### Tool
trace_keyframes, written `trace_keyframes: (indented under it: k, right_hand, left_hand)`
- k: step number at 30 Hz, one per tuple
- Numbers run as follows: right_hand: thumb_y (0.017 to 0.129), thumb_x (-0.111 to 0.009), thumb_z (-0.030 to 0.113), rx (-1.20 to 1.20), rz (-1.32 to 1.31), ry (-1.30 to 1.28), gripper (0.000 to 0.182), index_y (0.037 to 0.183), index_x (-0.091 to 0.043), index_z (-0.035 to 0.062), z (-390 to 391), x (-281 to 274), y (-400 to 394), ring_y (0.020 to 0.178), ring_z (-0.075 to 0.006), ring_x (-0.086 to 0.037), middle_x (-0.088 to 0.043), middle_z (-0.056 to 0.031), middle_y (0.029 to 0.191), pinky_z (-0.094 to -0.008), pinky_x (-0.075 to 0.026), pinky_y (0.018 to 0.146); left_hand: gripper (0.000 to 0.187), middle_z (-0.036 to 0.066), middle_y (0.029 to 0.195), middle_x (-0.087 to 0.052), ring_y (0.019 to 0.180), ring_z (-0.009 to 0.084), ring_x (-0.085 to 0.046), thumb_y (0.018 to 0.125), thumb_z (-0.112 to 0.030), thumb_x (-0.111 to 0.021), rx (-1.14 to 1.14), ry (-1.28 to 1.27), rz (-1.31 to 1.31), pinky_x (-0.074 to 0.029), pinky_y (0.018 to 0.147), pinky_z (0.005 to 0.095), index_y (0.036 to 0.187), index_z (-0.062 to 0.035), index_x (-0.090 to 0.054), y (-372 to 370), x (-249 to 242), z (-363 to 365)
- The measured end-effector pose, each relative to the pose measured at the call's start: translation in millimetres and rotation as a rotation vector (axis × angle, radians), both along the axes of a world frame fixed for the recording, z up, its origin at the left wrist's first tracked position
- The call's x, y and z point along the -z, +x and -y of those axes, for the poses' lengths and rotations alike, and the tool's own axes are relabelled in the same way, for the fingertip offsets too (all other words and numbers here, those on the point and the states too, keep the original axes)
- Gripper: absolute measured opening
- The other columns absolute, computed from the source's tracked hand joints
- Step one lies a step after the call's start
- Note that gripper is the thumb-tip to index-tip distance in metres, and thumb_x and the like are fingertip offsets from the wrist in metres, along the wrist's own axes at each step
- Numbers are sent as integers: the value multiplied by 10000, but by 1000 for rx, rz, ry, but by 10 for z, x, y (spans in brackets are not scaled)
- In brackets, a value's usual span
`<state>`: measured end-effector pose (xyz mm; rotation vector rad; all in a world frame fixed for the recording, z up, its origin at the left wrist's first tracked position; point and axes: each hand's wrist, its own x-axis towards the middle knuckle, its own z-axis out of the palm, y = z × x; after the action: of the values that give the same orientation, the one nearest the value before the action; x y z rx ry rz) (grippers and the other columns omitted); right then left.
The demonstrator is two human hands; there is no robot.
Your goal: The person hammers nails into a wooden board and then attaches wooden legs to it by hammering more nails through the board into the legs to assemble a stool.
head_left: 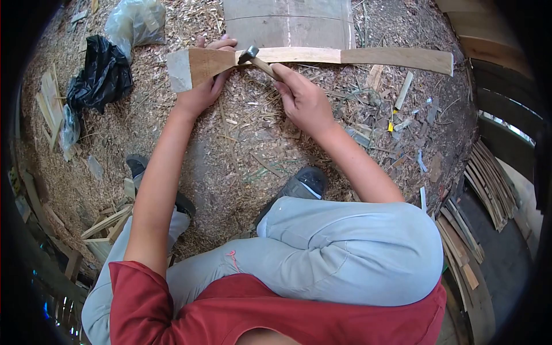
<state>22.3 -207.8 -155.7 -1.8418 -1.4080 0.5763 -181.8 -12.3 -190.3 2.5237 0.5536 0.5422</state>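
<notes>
Hammer (249,54) in right hand (303,102) (gripped).

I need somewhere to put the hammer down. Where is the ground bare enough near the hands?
Free: the chip-covered ground between the left hand, right hand and shoe. Crowded: right of the right hand, scraps under the plank; left, the black bag.

Red short-sleeved shirt, pale grey trousers, dark shoes
</notes>
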Motion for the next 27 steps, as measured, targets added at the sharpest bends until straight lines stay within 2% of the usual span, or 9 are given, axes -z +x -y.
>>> trace_keyframes:
  k: [5,7,8,15,17,18,21,23,27]
  right_hand:
    - [1081,-699,136,51,-9,45,369,1446,-648,121,-29,-45,0,924,-386,-783,-780,-193,1156,-450,-620,764]
    - [1045,-694,123,-39,129,-30,404,1437,-617,180,-58,66,3,792,-393,-740,-743,-138,1004,-487,-601,659]
    - [1034,-703,109,5,69,51,416,1436,-619,179,-81,83,-4,766,-387,-727,-732,-137,980,-486,-595,648]
    - [1035,-701,118,11,17,63,403,1427,-632,179,-31,31,10,791,-379,-746,-737,-137,982,-481,-608,661]
    - [1022,-715,91,-40,87,52,433,1438,-628,174,-52,89,13,768,-367,-749,-742,-134,981,-469,-604,637]
    - [1023,-713,92,-36,96,70,439,1445,-627,180,-38,67,36,752,-361,-746,-750,-127,997,-466,-608,629]
    - [1040,-698,127,54,-4,163,416,1444,-629,200,-34,38,20,766,-362,-752,-760,-119,1024,-470,-617,641]
    - [1040,-697,129,34,15,82,411,1440,-630,200,-31,39,-2,766,-370,-744,-754,-113,1012,-475,-612,647]
    - [1033,-702,136,-22,82,30,400,1421,-633,206,-46,6,17,777,-372,-740,-740,-109,981,-470,-605,639]
  left_hand:
    - [366,106,1491,-681,1499,331,-590,1031,-32,-709,25,11,33,-195,1391,496,1388,-95,-658,-1,8,-17]
    - [375,107,1495,-680,1499,329,-591,1032,-35,-711,28,20,35,-195,1392,499,1398,-97,-656,-9,49,-47]
    - [384,108,1499,-678,1498,328,-593,1033,-38,-713,35,26,36,-196,1392,503,1407,-99,-653,-2,55,-52]
    - [411,107,1513,-674,1516,319,-574,1036,-44,-712,27,-18,44,-188,1396,510,1439,-103,-648,-1,68,-20]
    - [323,70,1485,-701,1482,254,-605,1006,-28,-706,14,-6,83,-140,1408,471,1325,-72,-728,10,62,-21]
    - [323,70,1485,-701,1482,254,-605,1006,-28,-706,10,-2,80,-140,1408,471,1325,-72,-728,11,61,-22]
    - [323,69,1483,-704,1484,262,-603,1004,-29,-714,6,-46,82,-155,1404,480,1323,-76,-732,3,63,-28]
    - [426,100,1510,-684,1497,317,-594,1017,-5,-718,30,4,60,-234,1383,510,1429,-105,-669,-11,62,-33]
    - [430,103,1501,-692,1500,317,-592,1012,-6,-727,32,16,73,-259,1371,514,1426,-105,-666,-8,74,-29]
